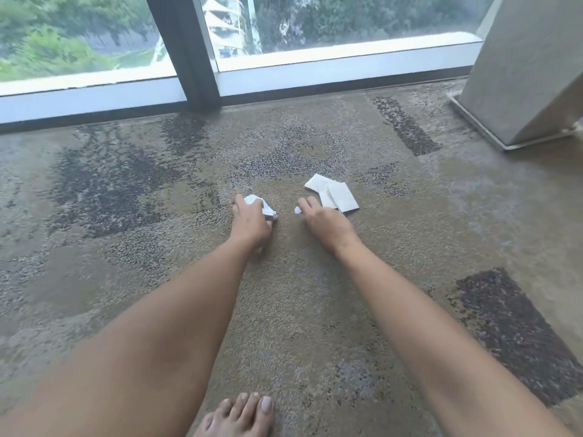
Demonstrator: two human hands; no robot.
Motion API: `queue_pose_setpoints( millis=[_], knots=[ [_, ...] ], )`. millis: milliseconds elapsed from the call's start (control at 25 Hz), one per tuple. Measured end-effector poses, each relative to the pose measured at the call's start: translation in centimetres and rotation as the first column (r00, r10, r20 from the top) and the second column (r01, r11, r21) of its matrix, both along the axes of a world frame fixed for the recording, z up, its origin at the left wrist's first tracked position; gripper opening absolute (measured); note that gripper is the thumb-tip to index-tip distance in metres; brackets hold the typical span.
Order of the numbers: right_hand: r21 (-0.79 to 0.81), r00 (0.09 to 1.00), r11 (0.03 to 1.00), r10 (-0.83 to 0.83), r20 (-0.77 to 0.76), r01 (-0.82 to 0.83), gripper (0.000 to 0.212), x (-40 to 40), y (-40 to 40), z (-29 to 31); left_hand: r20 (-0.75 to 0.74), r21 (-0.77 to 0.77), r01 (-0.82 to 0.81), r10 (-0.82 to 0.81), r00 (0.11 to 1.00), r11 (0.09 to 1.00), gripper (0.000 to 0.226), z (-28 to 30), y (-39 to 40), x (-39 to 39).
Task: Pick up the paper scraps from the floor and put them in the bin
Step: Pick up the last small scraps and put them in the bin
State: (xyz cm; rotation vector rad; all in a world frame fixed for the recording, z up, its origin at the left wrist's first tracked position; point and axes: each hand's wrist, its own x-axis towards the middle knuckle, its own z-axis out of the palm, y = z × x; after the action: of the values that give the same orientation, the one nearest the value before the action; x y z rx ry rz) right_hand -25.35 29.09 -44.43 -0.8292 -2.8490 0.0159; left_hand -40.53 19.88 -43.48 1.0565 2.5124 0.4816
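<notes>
Left hand [250, 220] is closed around crumpled paper scraps [259, 204] at carpet [157, 263] level. Right hand [325, 220] pinches 1 small white bit [297, 210], touching the flat scraps [334, 193] just beyond. Window frame [186, 52] ahead, pillar [530, 74] right, bare foot [239, 414] below. Approach unobstructed.

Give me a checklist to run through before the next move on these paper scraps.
1. Left hand closed on crumpled paper: ok.
2. Small white scrap at the right hand fingertips, grip secured: cannot tell.
3. Flat paper pieces off the carpet: not ok, they lie beside the right hand.
4. Bin located: not ok, none in view.
5. Bare foot away from the scraps: ok.
</notes>
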Motion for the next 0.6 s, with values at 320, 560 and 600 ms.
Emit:
queue_pose_setpoints(
  millis=[320, 560, 600],
  knots=[
    [-0.402, 0.826, 0.780, -0.556, -0.093, 0.479, 0.025, -1.1, 7.7, 1.4, 0.043, 0.097, 0.015, -0.020, 0.999, 0.995, 0.073, -1.8, -0.5, -0.2],
    [-0.286, 0.918, 0.873, -0.376, 0.122, 0.396, 0.069, -1.9, 5.1, -1.1, -0.011, 0.078, 0.060, -0.059, 0.998, 0.995, 0.053, -2.6, -0.5, -0.9],
    [-0.251, 0.911, 0.876, -0.397, 0.111, 0.412, 0.071, -1.9, 4.7, -1.2, -0.025, 0.076, 0.060, -0.058, 0.998, 0.995, 0.051, -2.7, -0.5, -0.9]
  ],
)
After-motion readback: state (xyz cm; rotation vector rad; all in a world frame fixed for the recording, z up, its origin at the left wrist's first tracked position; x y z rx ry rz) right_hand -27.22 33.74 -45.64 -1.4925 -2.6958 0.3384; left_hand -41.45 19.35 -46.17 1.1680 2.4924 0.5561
